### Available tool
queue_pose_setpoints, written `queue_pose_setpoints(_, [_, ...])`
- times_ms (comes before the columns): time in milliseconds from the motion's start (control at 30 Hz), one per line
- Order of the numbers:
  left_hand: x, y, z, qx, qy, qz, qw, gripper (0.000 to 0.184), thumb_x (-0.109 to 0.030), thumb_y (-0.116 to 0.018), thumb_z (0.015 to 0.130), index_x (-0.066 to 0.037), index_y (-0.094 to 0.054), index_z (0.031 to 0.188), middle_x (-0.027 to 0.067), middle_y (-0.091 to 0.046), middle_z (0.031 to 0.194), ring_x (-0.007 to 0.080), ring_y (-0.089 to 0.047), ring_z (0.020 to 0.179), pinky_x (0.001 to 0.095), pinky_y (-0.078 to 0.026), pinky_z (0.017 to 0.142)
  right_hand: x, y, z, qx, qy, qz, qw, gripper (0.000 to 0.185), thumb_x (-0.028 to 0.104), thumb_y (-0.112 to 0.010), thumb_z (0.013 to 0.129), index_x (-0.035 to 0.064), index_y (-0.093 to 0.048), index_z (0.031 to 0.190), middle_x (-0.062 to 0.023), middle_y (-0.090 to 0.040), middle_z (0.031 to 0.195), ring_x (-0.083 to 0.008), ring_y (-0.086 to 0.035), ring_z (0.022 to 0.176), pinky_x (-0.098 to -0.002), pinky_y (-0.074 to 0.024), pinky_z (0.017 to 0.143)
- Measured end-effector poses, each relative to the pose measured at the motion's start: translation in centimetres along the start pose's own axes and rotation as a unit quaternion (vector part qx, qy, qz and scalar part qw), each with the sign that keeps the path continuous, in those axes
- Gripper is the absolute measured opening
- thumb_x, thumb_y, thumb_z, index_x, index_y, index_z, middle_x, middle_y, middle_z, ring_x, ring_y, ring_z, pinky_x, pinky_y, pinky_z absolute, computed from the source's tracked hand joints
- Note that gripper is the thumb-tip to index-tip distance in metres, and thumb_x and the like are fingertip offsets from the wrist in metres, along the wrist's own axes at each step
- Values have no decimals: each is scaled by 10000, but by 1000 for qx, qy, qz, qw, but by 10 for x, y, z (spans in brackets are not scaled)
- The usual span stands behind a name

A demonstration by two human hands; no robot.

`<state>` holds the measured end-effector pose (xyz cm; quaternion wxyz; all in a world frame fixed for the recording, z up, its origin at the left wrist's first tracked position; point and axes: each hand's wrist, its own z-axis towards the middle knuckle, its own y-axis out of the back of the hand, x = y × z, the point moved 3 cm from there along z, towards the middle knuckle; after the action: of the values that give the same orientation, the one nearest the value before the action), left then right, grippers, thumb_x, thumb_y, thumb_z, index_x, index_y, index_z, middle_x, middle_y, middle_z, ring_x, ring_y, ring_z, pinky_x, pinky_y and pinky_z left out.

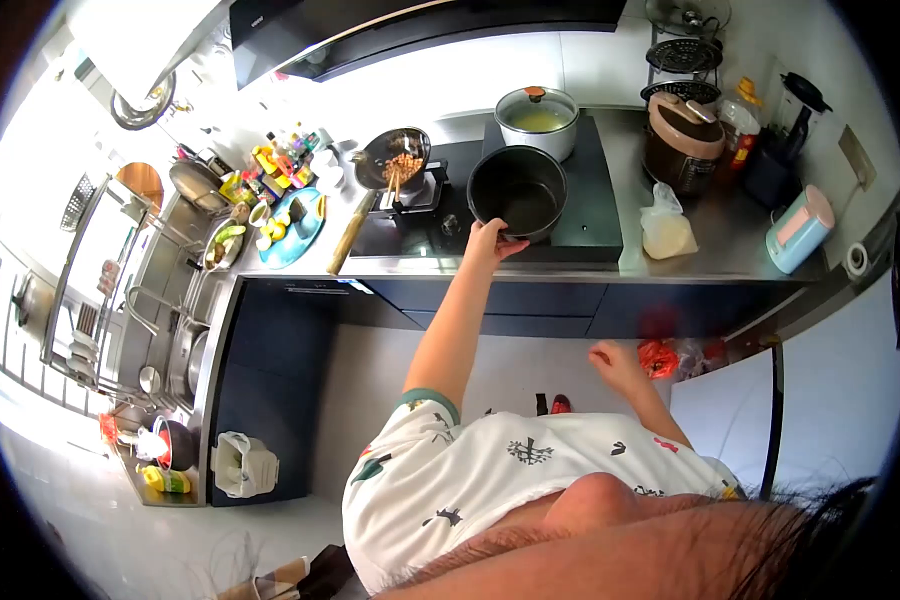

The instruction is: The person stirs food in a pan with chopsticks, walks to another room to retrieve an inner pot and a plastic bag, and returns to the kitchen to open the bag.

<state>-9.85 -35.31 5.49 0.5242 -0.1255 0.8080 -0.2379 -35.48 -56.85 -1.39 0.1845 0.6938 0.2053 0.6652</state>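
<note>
My left hand [492, 246] is closed on the near side of a dark, deep pot [518, 190]. Its inside faces me and looks bare, and whether its base touches the cooktop [592, 215] I cannot tell. Just behind it stands a white pot [538, 135] with a glass lid and something yellowish inside. To the left, a wok [378, 160] holds browned pieces of food [404, 166] and a pair of chopsticks [394, 188]; its wooden handle [351, 236] points toward me. My right hand [622, 366] hangs low in front of the cabinets, fingers curled, with nothing visible in it.
Right of the cooktop are a plastic bag [667, 228], a rice cooker [683, 145], an oil bottle [741, 118], a blender [782, 150] and a blue kettle [800, 230]. A blue tray [300, 235] and several condiment bottles [280, 165] stand left. Red bags [658, 358] lie on the floor.
</note>
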Motion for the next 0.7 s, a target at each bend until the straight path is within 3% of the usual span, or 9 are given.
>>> queue_pose_setpoints(167, [-4, 16, 68, 5, 75, 22, 997, 448, -29, -528, 784, 20, -335, 1185, 269, -506, 1065, 464, -645, 706, 508, -610, 590, 31, 3, 61, -6, 48, 20, 999, 146, 113, -601, 881, -10, -636, 951, -109, -673, 830, -184, -649, 742, -287, -504, 700])
queue_pose_setpoints(233, [-8, 15, 73, -31, 94, 78, 992, 335, -66, -499, 838, 112, -450, 1118, 295, -567, 1010, 460, -643, 804, 509, -599, 689, 35, -11, 78, 12, 7, 82, 997, 136, 103, -593, 895, -17, -634, 946, -97, -677, 848, -157, -660, 767, -268, -511, 710])
queue_pose_setpoints(267, [-8, 17, 80, -22, 105, 108, 988, 349, -81, -518, 838, 111, -448, 1121, 291, -572, 999, 474, -649, 768, 509, -598, 655, 41, -19, 85, 11, 4, 80, 997, 136, 103, -593, 895, -17, -634, 946, -97, -677, 848, -157, -660, 767, -268, -511, 710])
queue_pose_setpoints(367, [-12, 19, 93, -19, 112, 142, 983, 469, -136, -568, 824, 52, -364, 1203, 309, -523, 1073, 509, -638, 734, 549, -583, 593, 60, -51, 106, 3, -25, 149, 989, 157, 131, -595, 899, 4, -639, 980, -83, -676, 840, -135, -654, 780, -262, -503, 697])
queue_pose_setpoints(500, [-41, 14, 73, 52, 164, 250, 953, 711, -387, -626, 832, -64, -263, 1351, 296, -526, 1119, 503, -640, 793, 567, -555, 643, 99, -87, 144, -36, -26, 215, 976, 139, 87, -569, 918, -14, -635, 988, -79, -678, 850, -130, -657, 784, -253, -512, 703])
queue_pose_setpoints(567, [-54, 26, 54, 85, 43, 374, 922, 823, -486, -618, 837, -80, -214, 1428, 267, -565, 1139, 426, -660, 863, 487, -551, 710, 114, -115, 166, -52, -32, 250, 966, 134, 71, -565, 919, -20, -631, 991, -82, -677, 848, -130, -656, 775, -254, -514, 700])
queue_pose_setpoints(600, [-39, 50, 67, 60, -177, 520, 834, 847, -489, -628, 834, -93, -214, 1458, 241, -579, 1165, 327, -673, 883, 382, -534, 730, 113, -125, 179, -77, -30, 244, 966, 129, 62, -563, 918, -21, -632, 989, -84, -675, 843, -127, -653, 764, -255, -519, 696])
queue_pose_setpoints(633, [-62, 53, 30, 62, -241, 523, 815, 762, -397, -660, 839, -79, -289, 1424, 228, -589, 1129, 289, -667, 875, 343, -520, 730, 114, -133, 190, -104, -31, 238, 965, 125, 53, -561, 918, -23, -632, 987, -87, -674, 837, -125, -651, 753, -257, -523, 692])
queue_pose_setpoints(700, [-95, 76, -17, 194, -255, 474, 820, 643, -169, -662, 855, -88, -324, 1396, 188, -601, 1083, 261, -658, 825, 334, -522, 701, 132, -145, 213, -103, -14, 189, 976, 146, 56, -586, 897, -10, -619, 1022, -86, -661, 872, -145, -649, 744, -275, -531, 687])
